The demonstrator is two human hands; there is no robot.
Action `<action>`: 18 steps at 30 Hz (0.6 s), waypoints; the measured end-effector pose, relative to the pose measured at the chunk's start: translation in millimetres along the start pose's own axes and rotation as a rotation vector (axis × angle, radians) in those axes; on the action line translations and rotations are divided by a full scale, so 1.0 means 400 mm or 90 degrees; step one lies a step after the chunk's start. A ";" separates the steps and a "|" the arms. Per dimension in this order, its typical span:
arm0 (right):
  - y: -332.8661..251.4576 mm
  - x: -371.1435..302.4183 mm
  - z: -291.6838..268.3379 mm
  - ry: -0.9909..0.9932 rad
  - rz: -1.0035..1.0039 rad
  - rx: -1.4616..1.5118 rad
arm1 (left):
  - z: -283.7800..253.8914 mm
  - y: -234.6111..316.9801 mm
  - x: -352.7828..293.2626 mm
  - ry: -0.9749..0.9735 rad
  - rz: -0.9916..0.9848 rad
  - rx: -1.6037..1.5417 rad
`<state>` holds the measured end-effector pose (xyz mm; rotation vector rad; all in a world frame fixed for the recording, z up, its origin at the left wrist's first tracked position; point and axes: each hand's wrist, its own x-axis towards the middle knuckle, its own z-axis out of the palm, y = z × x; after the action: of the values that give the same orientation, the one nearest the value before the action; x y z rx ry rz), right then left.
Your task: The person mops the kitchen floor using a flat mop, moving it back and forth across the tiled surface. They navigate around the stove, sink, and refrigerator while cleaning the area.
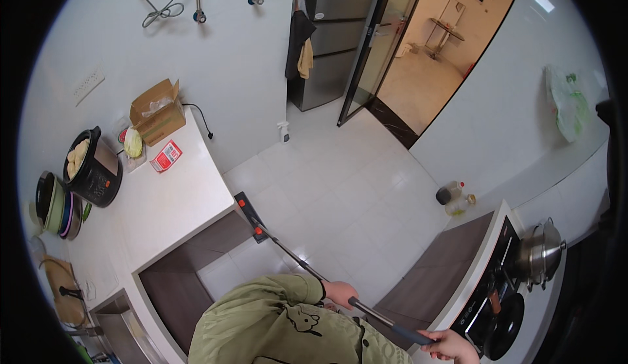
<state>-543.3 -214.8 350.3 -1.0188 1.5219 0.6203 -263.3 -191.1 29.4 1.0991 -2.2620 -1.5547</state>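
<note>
A flat mop runs diagonally across the middle of the view. Its dark mop head (pixel 250 217), with orange-red clips, lies on the pale tiled floor against the left counter's corner. My left hand (pixel 341 293) is closed round the grey mop pole (pixel 288 249) partway along, just past my green sleeve. Farther right and nearer me, my right hand (pixel 451 346) grips the dark handle end (pixel 412 334), beside the stove. My body and sleeve hide part of the floor below.
On the left counter (pixel 190 187) stand a black cooker (pixel 98 174), a cardboard box (pixel 157 112) and stacked basins (pixel 55 207). To the right, the stove (pixel 481 308) carries a steel pot (pixel 540 253) and black pan (pixel 507 328). Bottles (pixel 458 200) sit by the wall; beyond are a fridge (pixel 333 50) and an open glass door (pixel 379 43).
</note>
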 end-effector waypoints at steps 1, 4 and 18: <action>-0.025 0.009 0.017 0.010 -0.020 0.013 | -0.005 -0.026 -0.020 0.051 0.013 0.035; -0.097 0.055 0.079 -0.028 -0.092 0.012 | -0.029 -0.092 -0.073 0.088 -0.017 0.004; -0.045 0.236 0.207 -0.043 -0.352 -0.021 | -0.056 -0.225 -0.157 -0.071 -0.232 0.084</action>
<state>-483.9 -179.1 244.2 -1.3586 1.1019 0.2830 -164.9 -182.0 -23.4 1.5726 -2.3667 -1.6462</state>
